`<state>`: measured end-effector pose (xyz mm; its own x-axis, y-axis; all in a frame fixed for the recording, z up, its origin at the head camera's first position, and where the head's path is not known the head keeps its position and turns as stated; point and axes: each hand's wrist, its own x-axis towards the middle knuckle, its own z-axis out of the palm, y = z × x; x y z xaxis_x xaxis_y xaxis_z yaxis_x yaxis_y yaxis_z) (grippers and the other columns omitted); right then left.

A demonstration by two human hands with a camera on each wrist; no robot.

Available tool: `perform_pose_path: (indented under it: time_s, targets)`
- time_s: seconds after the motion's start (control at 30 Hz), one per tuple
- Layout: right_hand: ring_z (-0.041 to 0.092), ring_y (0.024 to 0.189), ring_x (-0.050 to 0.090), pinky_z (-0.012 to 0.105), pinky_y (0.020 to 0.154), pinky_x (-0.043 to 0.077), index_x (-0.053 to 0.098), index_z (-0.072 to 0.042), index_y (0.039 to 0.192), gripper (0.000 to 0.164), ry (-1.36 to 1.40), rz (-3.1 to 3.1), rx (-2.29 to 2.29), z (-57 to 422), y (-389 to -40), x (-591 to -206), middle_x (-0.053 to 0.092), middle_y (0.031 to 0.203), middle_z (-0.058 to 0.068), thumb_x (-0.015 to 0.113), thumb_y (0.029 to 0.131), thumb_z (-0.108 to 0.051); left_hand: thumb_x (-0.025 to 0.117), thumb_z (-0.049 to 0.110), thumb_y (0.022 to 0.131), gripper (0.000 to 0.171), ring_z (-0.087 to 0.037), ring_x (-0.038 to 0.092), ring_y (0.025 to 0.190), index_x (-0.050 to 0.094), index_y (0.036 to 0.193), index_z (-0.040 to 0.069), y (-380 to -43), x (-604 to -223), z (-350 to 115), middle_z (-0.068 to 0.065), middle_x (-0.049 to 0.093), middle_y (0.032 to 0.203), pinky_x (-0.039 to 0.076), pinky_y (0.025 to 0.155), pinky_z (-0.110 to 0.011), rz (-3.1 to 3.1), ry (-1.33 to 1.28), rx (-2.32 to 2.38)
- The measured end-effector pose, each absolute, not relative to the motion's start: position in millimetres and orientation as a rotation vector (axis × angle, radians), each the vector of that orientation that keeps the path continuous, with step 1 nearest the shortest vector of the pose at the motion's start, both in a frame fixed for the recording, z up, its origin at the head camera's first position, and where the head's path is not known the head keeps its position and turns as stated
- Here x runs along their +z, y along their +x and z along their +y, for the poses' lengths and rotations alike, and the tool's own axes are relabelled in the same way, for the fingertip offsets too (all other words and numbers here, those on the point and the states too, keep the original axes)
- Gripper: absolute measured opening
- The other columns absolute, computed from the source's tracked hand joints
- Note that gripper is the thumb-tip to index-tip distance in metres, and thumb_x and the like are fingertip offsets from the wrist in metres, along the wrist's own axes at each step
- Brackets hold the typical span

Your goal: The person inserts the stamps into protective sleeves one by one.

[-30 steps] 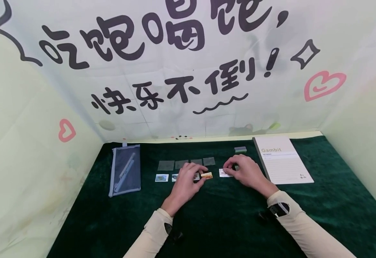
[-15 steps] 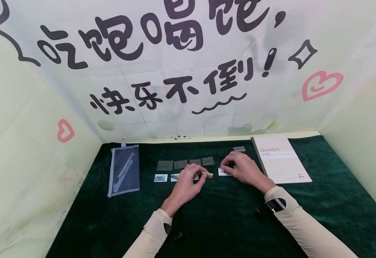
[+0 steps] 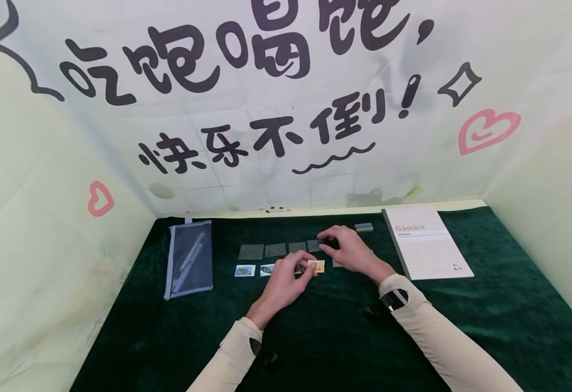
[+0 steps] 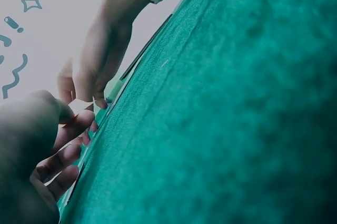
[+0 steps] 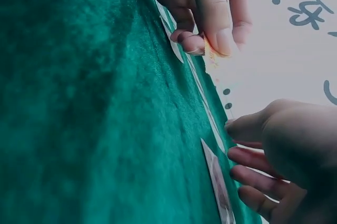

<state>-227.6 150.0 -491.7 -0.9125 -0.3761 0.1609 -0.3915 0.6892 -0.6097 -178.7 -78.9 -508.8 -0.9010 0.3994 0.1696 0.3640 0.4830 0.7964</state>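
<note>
Orange-yellow rectangular paper stamp (image 3: 320, 266), right of centre in the head view, is pinched in the left hand (image 3: 286, 275) below clear plastic sleeves (image 3: 251, 252), the right hand (image 3: 352, 250) parting thumb and forefinger at the rightmost, so work seems early, stamp and sleeves lying separate; the left wrist view mostly hides it at left, the right wrist view shows its edge at upper centre.

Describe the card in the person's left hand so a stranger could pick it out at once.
Look at the dark green cloth, between the blue pouch and the Gambit notebook. There the left hand pinches a small orange-yellow card. Its warm colour sets it apart from the bluish card at the row's left end.
</note>
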Motion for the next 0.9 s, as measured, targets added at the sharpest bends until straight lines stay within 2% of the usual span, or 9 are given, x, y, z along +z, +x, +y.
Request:
perform_pose_path:
  time_s: [0.23, 0.43, 0.9]
  targets:
    - [0.028, 0.112, 0.062, 0.05, 0.095, 0.056, 0.075, -0.009, 0.132, 0.035, 0.594, -2.899, 1.003, 144, -231, -493, 0.071, 0.126, 0.011, 0.082, 0.098, -0.018, 0.063, 0.036, 0.111, 0.018, -0.005, 0.068, 0.085, 0.071, 0.122, 0.023, -179, -511, -77, 0.013, 0.076, 0.096, 0.057, 0.085, -0.027, 2.631, 0.664, 1.475]
    - [0.024, 0.106, 0.063, 0.045, 0.091, 0.056, 0.075, -0.01, 0.13, 0.034, 0.583, -2.876, 1.041, 143, -231, -494, 0.07, 0.119, 0.008, 0.083, 0.097, -0.015, 0.063, 0.037, 0.111, 0.017, -0.007, 0.064, 0.082, 0.071, 0.121, 0.025, -179, -512, -77, 0.013, 0.075, 0.095, 0.053, 0.082, -0.027, 2.635, 0.657, 1.477]
    - [0.013, 0.091, 0.068, 0.04, 0.088, 0.059, 0.076, -0.015, 0.126, 0.022, 0.555, -2.774, 1.263, 145, -222, -494, 0.076, 0.101, -0.002, 0.075, 0.104, -0.017, 0.063, 0.034, 0.112, 0.018, -0.006, 0.065, 0.08, 0.07, 0.124, 0.023, -179, -512, -81, 0.012, 0.076, 0.095, 0.055, 0.077, -0.024, 2.65, 0.678, 1.492]
